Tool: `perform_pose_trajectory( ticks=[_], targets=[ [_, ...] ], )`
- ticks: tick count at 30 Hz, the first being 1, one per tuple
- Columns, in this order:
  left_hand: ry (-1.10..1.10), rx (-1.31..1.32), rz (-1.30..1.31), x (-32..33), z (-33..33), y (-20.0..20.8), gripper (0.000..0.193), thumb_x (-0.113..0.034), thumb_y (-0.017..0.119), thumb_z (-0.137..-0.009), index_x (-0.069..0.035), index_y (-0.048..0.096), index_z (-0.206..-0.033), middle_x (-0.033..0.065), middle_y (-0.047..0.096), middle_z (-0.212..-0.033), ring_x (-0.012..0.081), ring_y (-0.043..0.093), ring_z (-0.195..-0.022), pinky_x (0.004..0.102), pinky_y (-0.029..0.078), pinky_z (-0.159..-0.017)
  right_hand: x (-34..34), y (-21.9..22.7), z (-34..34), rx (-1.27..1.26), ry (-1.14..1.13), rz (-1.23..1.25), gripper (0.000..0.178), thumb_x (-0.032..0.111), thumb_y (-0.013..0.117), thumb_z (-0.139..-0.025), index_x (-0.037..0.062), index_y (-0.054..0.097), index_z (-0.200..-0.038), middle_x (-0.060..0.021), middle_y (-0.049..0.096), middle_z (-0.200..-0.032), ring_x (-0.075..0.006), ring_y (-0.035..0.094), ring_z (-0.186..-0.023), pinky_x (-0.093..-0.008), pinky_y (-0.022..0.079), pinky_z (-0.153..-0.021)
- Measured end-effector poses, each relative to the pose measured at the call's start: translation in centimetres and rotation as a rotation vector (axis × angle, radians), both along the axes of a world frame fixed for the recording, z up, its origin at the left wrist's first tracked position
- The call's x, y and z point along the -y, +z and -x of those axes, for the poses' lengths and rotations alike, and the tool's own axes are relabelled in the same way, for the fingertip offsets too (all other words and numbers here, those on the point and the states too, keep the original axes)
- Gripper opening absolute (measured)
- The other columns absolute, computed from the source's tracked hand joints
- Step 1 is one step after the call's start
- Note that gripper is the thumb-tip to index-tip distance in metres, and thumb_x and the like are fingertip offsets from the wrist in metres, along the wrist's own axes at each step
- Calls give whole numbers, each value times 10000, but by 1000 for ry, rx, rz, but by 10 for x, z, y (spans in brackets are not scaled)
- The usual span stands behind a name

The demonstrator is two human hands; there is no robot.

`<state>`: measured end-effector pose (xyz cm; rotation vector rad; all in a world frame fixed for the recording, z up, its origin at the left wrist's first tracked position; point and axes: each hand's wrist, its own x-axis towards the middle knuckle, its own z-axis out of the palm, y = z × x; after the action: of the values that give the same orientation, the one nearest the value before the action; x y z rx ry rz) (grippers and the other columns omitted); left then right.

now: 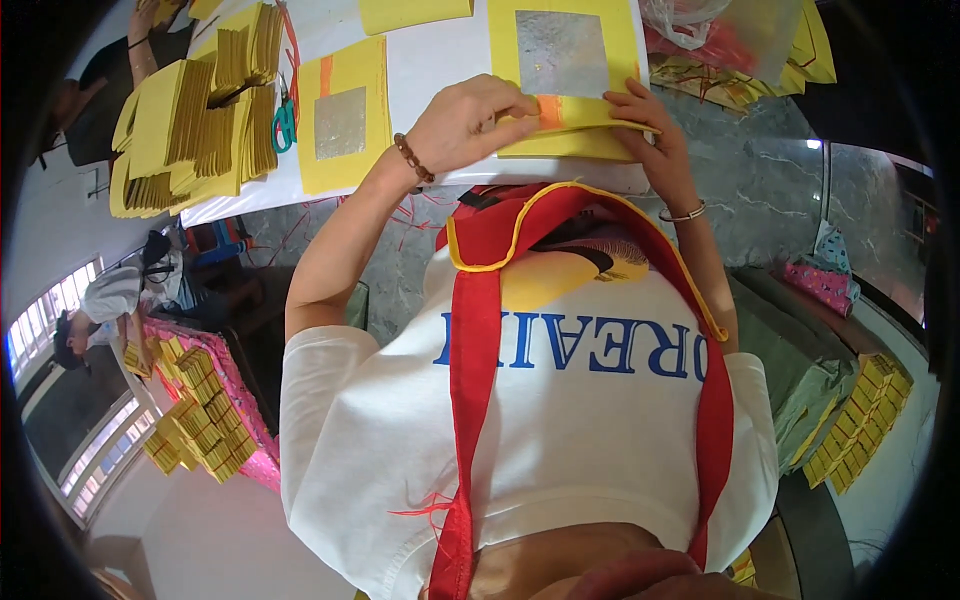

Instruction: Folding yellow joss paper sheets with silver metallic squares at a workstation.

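A yellow paper sheet (509, 42) with a silver foil square (561, 52) and an orange strip lies at the table's near edge. Its near end is turned up in a fold. My left hand (472, 122) grips the left part of this fold, thumb and fingers bent around it by the orange strip. At the right end, my right hand (652, 138) has the folded edge between its thumb and fingers. The undersides of the fingers are hidden. To the left of my left hand lies another yellow sheet (352, 172) with a foil square (341, 124).
Stacks of folded yellow paper (172, 125) stand at the table's left, beside teal-handled scissors (285, 122) and red string. A clear plastic bag (748, 38) sits at the right over more yellow paper. Another person (120, 300) is at the far left, near bundled yellow packets (205, 405).
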<state>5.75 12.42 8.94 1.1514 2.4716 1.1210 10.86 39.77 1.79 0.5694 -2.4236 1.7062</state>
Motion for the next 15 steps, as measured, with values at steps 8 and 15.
perform_pose_trajectory(
  ticks=[8,15],
  targets=[
    [-109,-534,217,-15,-6,-1,396,-150,599,-801,-170,529,-1190,91,568,-1045,257,565,-797,335,463,-684,0,2,6,85,-103,72,211,104,621,-821,41,618,-1022,-73,627,-1080,-187,507,-1124,-304,404,-923],
    [-260,-466,219,-7,0,1,494,-236,667,-716,-187,534,-1189,84,519,-1154,263,520,-885,348,441,-769,0,13,9,334,-190,64,307,143,626,-839,16,581,-1116,-52,610,-1051,-95,531,-952,-238,430,-827]
  ],
)
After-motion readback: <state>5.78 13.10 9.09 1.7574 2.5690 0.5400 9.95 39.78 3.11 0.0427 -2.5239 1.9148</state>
